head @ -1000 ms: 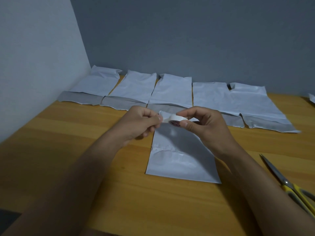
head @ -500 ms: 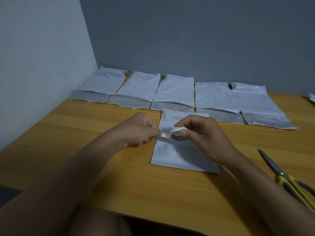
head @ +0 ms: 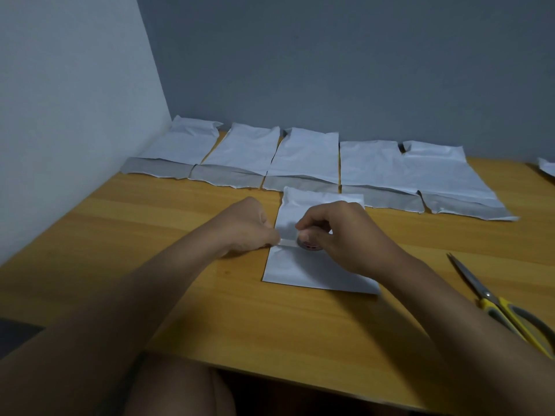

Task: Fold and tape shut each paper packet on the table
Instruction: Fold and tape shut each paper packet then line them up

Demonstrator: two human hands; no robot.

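A white paper packet (head: 312, 271) lies flat on the wooden table (head: 156, 235) in front of me. My right hand (head: 342, 235) holds a small roll of white tape (head: 307, 243) just above the packet's middle. My left hand (head: 246, 229) pinches the free end of the tape strip (head: 286, 242) at the packet's left edge. The strip stretches level between both hands, close over the paper. Whether it touches the paper I cannot tell.
Several white packets (head: 303, 157) with grey flaps lie in a row along the back wall. Yellow-handled scissors (head: 495, 301) lie at the right. Another paper's corner (head: 546, 166) shows at the far right edge. A white wall bounds the left side.
Both hands came down from above the table with the tape roll to the packet's middle. A short strip has been drawn out between them.
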